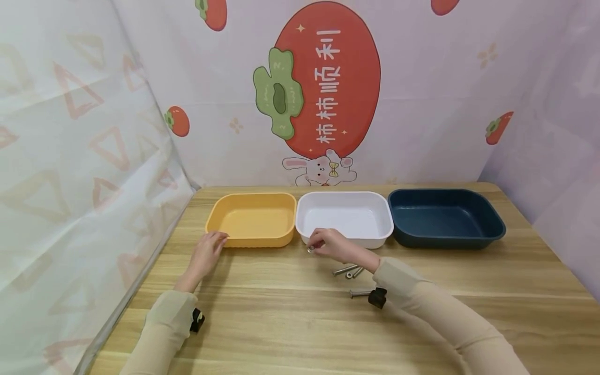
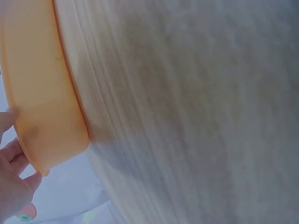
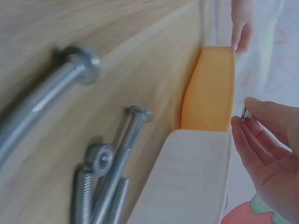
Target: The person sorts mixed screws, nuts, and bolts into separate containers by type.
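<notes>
**me:** on the wooden table (image 1: 290,323) right now, three trays lined up along the back: yellow tray (image 1: 253,221), white tray (image 1: 347,216), dark blue tray (image 1: 445,217). the yellow and white ones are touching, and the blue one sits just beside the white.

**other:** where are your hands?

**me:** my left hand (image 1: 206,255) is at the front left corner of the yellow tray, fingers fairly straight with the tips against its rim. not wrapped round anything. my right hand (image 1: 328,244) is just in front of the white tray's near wall, pinching a small metal piece (image 3: 245,112) between thumb and fingertips. looks like a little bolt or screw but it's too tiny to say for sure.

**other:** so it's off the table?

**me:** seems so, it's in my fingers, low down by the white tray's front left corner.

**other:** any more hardware around?

**me:** yeah, a small bunch of bolts (image 1: 348,271) lying on the table just behind my right wrist, side by side and touching. one more single bolt (image 1: 360,294) lies nearer to me, next to the black wrist camera (image 1: 377,297).
</notes>
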The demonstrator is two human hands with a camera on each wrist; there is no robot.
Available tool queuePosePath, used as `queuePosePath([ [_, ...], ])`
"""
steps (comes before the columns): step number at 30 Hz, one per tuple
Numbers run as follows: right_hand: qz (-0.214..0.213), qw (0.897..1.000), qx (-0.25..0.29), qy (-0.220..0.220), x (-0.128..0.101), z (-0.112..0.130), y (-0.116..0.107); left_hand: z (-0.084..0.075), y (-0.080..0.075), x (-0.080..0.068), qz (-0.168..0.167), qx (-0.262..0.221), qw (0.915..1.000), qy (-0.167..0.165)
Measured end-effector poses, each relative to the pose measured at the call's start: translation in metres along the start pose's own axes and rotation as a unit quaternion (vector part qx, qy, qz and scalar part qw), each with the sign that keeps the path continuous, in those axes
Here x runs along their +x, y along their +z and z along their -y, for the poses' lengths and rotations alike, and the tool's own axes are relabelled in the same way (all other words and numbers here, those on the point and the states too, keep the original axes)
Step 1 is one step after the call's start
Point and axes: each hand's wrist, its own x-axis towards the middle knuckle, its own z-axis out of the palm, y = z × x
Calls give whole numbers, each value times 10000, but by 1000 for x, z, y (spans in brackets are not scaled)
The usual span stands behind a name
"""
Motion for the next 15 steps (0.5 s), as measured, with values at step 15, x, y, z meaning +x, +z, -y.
queuePosePath([
  [15, -663, 9966, 109, 471, 41, 2, 11, -1, 1, -1, -85, -94, 9999, 8],
])
